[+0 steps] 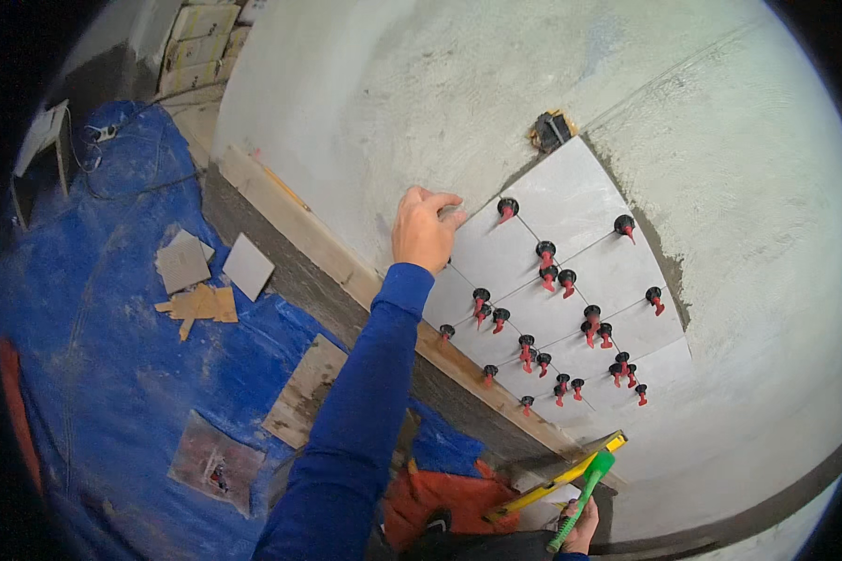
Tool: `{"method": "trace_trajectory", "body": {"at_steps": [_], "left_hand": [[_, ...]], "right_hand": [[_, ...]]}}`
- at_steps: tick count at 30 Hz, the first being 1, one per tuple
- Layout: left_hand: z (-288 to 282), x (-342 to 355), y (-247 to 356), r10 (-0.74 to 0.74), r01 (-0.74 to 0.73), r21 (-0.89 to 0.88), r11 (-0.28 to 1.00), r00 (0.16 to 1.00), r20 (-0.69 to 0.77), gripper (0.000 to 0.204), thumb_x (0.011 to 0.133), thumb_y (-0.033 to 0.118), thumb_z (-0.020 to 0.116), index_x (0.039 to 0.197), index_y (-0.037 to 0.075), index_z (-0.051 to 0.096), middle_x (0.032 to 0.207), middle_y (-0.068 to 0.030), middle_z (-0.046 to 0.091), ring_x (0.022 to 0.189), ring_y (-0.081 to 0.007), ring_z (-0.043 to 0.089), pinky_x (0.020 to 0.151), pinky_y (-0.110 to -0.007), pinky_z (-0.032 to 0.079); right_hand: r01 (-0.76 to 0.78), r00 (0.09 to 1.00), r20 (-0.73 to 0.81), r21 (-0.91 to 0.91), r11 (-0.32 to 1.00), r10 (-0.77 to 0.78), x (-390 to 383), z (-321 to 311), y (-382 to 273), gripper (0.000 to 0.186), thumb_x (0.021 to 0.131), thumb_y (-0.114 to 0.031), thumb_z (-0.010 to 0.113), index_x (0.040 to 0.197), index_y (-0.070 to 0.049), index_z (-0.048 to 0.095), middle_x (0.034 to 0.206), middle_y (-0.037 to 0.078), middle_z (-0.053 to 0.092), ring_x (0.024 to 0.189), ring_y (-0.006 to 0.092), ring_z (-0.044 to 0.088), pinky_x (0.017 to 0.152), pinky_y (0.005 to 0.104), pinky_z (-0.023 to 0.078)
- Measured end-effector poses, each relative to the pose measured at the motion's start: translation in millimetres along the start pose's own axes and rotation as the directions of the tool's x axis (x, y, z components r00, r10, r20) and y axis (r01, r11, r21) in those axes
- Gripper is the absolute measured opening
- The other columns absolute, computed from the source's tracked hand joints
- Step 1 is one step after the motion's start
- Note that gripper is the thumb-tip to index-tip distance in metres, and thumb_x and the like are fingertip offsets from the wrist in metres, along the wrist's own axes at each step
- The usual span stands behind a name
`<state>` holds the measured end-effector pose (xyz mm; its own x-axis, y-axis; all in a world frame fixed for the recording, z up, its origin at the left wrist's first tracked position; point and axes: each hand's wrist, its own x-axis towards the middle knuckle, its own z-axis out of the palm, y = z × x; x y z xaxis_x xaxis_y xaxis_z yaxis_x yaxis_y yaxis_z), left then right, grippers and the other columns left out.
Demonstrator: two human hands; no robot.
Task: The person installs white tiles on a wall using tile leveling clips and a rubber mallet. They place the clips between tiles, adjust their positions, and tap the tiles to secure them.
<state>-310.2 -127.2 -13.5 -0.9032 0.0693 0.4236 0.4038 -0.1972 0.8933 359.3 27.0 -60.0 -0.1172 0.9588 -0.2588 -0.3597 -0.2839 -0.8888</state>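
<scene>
My left hand (423, 229), in a blue sleeve, is at the wall beside the upper left edge of a patch of light tiles (580, 187), its fingers pinched on something small and pale that I cannot make out. The tiles carry several black and red levelling clips (545, 252) at their joints. At the bottom right my right hand (580, 530) grips a green mallet (597, 467), its head upward. Behind the mallet a yellow spirit level (533, 496) slants along the lower side; whether my right hand touches it I cannot tell.
A wooden batten (281, 201) runs below the tiles. A blue sheet (94, 318) bears loose tiles (248, 266), cardboard (201, 304), a board (304, 393) and cables. A small stool (42, 145) stands far left, stacked packages (196, 47) upper left. A dark box (552, 131) sits above the tiles.
</scene>
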Motion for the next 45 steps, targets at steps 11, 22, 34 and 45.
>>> {"method": "trace_trajectory", "body": {"at_steps": [11, 22, 34, 45], "left_hand": [[23.0, 9.4, -8.5, 0.119, -0.120, 0.123, 0.985, 0.993, 0.021, 0.010, 0.081, 0.021, 0.083, 0.084, 0.012, 0.081, 0.100, -0.0075, 0.064, 0.104, -0.0300, 0.062, 0.088, -0.043, 0.053], [-10.3, 22.4, -2.8, 0.236, -0.262, 0.179, 0.948, 0.960, 0.152, 0.009, 0.080, 0.020, 0.076, 0.078, 0.012, 0.078, 0.093, -0.0069, 0.066, 0.099, -0.0304, 0.065, 0.082, -0.044, 0.055], [-10.8, 22.6, -1.0, 0.231, -0.250, 0.138, 0.958, 0.963, 0.142, 0.008, 0.078, 0.016, 0.077, 0.075, 0.009, 0.077, 0.090, -0.0087, 0.066, 0.094, -0.0313, 0.066, 0.080, -0.045, 0.055], [-1.2, 16.9, -3.2, 0.103, -0.112, 0.133, 0.985, 0.992, 0.071, 0.016, 0.083, 0.025, 0.081, 0.089, 0.010, 0.080, 0.104, -0.0114, 0.065, 0.108, -0.0327, 0.063, 0.092, -0.046, 0.052]], "right_hand": [[0.012, 0.998, -0.061, -0.101, 0.995, -0.019, 0.4, 17.8, 3.2, 0.028, 0.108, -0.030, 0.053, 0.114, -0.004, 0.059, 0.078, 0.007, 0.060, 0.058, 0.0156, 0.057, 0.050, 0.0279, 0.050], [0.026, 0.998, -0.051, -0.105, 0.994, -0.031, -5.6, 21.4, 4.7, 0.028, 0.108, -0.029, 0.052, 0.118, -0.004, 0.058, 0.083, 0.007, 0.060, 0.062, 0.0134, 0.057, 0.051, 0.0281, 0.051], [0.017, 1.000, 0.018, -0.132, 0.991, -0.014, 2.2, 5.2, 1.3, 0.029, 0.108, -0.029, 0.053, 0.119, -0.003, 0.059, 0.082, 0.008, 0.061, 0.060, 0.0151, 0.057, 0.051, 0.0298, 0.048], [0.375, 0.911, -0.071, -0.265, 0.888, -0.406, -28.9, 34.8, 3.2, 0.054, 0.107, -0.030, 0.054, 0.156, -0.011, 0.042, 0.083, 0.010, 0.060, 0.060, 0.0164, 0.054, 0.051, 0.0293, 0.049]]}}
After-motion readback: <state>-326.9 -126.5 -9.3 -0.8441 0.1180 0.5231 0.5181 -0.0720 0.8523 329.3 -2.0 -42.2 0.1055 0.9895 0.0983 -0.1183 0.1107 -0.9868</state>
